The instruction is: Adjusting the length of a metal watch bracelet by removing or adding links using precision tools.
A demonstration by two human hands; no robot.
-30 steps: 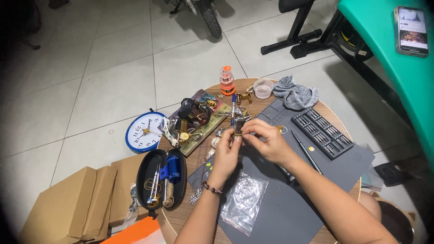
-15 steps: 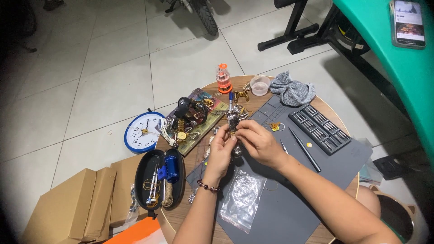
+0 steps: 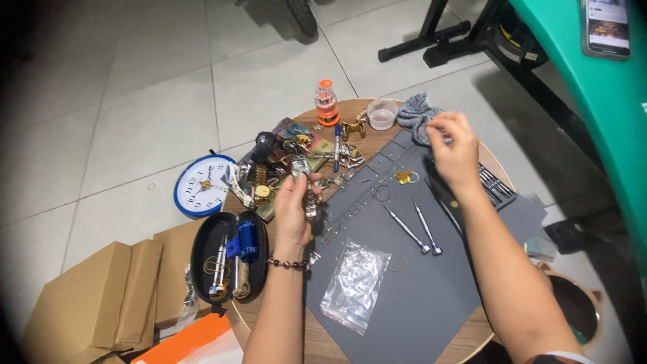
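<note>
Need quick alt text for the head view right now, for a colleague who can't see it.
The left hand holds a metal wristwatch above a grey work mat on a cluttered round table, while the right hand reaches to a grey cloth. Two small screwdrivers lie on the mat.

Pale tiled floor [image 3: 135, 101] — round wooden table [image 3: 269, 317], green table [image 3: 600, 101] beside.

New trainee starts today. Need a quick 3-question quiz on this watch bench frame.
1. True or false: the left hand holds a metal wristwatch.
2. What is the right hand reaching to? A) wall clock B) grey cloth C) plastic bag
3. Fill in: two small screwdrivers lie on the grey ____.

Key: 1 true. 2 B, the grey cloth. 3 mat.
</note>
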